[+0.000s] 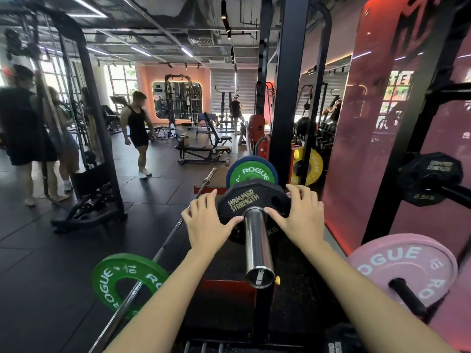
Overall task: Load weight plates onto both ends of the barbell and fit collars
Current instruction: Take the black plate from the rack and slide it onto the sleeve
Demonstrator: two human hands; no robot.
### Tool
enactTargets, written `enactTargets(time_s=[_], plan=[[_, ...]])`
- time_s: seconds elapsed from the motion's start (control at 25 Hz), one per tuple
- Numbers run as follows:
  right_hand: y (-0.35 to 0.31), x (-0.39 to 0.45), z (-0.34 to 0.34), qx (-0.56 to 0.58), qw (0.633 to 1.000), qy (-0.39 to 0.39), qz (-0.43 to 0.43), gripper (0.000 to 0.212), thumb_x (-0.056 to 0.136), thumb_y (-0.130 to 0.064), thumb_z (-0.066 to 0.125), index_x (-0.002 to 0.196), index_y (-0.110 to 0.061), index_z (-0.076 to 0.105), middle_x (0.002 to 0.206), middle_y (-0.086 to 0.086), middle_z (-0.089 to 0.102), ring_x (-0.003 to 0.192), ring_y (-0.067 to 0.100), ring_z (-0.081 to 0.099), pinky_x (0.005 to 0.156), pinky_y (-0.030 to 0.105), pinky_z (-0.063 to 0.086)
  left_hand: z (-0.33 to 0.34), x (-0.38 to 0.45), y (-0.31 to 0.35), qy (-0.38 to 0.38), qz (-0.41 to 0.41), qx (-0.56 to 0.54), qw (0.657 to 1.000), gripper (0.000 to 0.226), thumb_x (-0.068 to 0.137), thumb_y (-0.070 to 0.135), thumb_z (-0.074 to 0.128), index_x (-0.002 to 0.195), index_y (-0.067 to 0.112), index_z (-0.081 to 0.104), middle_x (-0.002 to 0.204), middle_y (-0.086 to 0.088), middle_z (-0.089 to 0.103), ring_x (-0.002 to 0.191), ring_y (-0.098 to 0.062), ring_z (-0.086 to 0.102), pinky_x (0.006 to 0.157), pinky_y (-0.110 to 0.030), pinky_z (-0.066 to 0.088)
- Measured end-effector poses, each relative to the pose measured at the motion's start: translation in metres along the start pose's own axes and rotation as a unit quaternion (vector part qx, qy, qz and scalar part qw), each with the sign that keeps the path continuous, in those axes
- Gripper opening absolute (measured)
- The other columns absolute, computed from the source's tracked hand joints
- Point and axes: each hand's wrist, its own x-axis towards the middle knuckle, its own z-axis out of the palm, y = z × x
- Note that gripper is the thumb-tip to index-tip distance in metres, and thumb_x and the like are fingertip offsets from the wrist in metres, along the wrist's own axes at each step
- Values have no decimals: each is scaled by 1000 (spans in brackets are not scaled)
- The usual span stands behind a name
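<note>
A chrome barbell sleeve [257,245] points toward me in the middle of the head view. A black Hammer Strength plate [244,200] sits on it, with a green Rogue plate [251,174] and a blue plate [270,164] behind. My left hand [206,222] lies flat on the black plate's left side. On its right side my right hand [300,215] presses with straight fingers. No collar is visible.
A second barbell [163,245] lies on the floor at left, carrying a green 10 plate [127,284]. A pink plate [405,266] and a black 2.5 kg plate [430,177] hang on rack pegs at right. Several people stand at left. A yellow plate [313,166] sits behind the black upright [288,98].
</note>
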Motion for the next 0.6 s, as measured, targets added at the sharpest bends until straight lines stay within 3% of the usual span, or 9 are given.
enactTargets(time_s=[0.6], plan=[[23,111,105,-65,998,-10,-8,80,75,-75,57,132,-19,48,127,8,53,113,30,49,85,44,45,104,121,9,20,33,16,999,80,72,73,64,137,29,46,128,5,55,116,-19,46,94,-43,34]])
